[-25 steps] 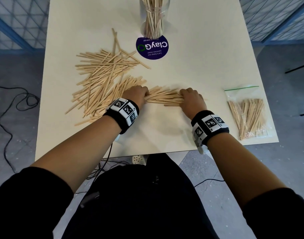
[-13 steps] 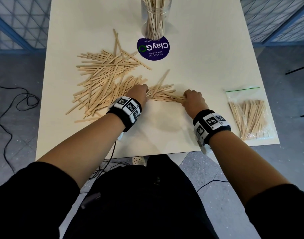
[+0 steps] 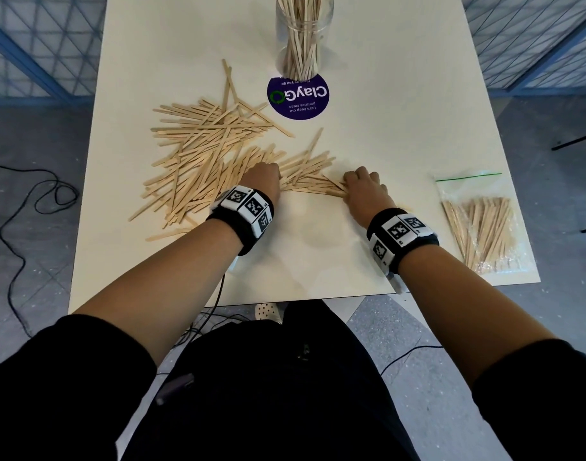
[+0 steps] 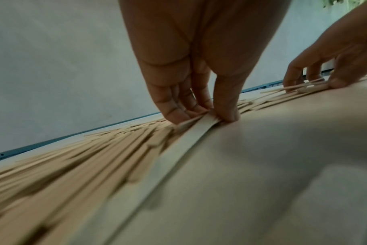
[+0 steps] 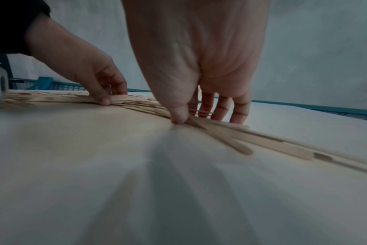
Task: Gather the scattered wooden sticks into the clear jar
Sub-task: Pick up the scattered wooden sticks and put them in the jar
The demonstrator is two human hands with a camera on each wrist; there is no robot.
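Flat pale wooden sticks [image 3: 215,161] lie fanned; left hand [image 3: 261,179] and right hand [image 3: 363,188] pinch opposite ends of one bunch.

A round purple sticker [image 3: 298,96] lies on the tabletop [image 3: 401,104], just in front of the clear jar [image 3: 304,34]. In big white letters it says "ClayGo", upside down from this side, with a green circle sign at the letter "o". Under it stand small lines: "Let's keep our pantries clean". Another small line near the jar is too hidden to read
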